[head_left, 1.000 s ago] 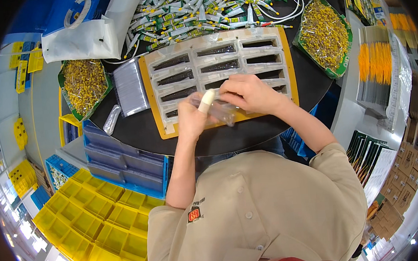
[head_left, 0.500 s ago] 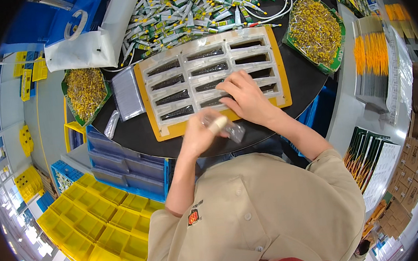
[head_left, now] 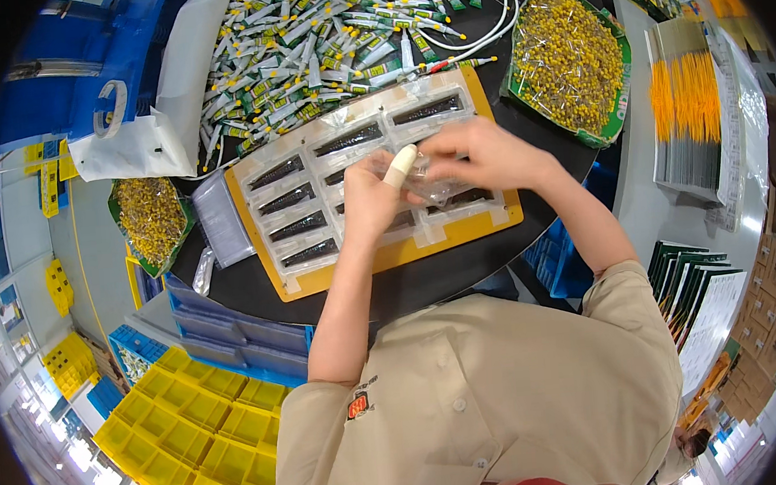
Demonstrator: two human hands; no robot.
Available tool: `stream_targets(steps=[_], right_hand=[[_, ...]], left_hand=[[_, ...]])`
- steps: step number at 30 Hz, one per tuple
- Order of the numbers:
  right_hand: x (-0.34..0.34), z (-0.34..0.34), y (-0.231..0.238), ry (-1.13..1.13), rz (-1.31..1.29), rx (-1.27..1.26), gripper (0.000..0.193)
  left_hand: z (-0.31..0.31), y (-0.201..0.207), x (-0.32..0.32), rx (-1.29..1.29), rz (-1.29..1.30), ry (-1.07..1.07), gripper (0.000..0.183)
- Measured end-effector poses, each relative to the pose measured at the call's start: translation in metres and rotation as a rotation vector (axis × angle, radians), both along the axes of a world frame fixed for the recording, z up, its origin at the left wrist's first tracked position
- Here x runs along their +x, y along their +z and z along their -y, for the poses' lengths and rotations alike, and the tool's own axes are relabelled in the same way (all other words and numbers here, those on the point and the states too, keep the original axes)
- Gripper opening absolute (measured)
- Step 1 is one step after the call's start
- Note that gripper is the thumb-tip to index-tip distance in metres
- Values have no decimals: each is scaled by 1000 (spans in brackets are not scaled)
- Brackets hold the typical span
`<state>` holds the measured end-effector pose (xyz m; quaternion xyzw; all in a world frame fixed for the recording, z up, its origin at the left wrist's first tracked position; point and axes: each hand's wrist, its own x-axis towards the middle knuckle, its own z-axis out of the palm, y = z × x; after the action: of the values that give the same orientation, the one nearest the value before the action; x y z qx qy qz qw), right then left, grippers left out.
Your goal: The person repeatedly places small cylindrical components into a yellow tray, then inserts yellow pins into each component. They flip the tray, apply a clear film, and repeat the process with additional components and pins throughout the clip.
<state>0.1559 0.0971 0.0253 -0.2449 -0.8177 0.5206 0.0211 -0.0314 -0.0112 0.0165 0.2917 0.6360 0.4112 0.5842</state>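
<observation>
Both my hands are over the right half of a white moulded tray (head_left: 372, 160) with several compartments, fixed on a yellow board (head_left: 307, 283). Dark, tapered pieces show in most compartments. My left hand (head_left: 373, 193), with a pale cover on its thumb, is closed on crinkled clear plastic pieces (head_left: 443, 192). From the other side my right hand (head_left: 481, 155) pinches the same clear plastic, its fingers bent. The compartments under the hands are partly hidden.
A heap of green-and-white tubes (head_left: 318, 52) with yellow caps covers the back of the black table (head_left: 429, 294). Boxes of yellow-headed pieces stand at right (head_left: 570, 68) and left (head_left: 149, 220). Clear plastic sleeves (head_left: 222, 221) lie left of the board. Yellow bins (head_left: 183, 423) stand lower left.
My left hand has moved up and right with the clear plastic, from the tray's front edge to over the compartments. The right hand has lifted off the compartments to meet it. The view has shifted.
</observation>
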Motion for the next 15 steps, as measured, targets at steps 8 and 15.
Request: stream_targets(steps=[8,15], right_hand=[[9,26,-7,-320,-214,583,26],[15,49,-4,-279,-33,906,14]], left_hand=[[33,-1,13,-4,99,-47,23],[61,1,23,-104,277,-209,22]])
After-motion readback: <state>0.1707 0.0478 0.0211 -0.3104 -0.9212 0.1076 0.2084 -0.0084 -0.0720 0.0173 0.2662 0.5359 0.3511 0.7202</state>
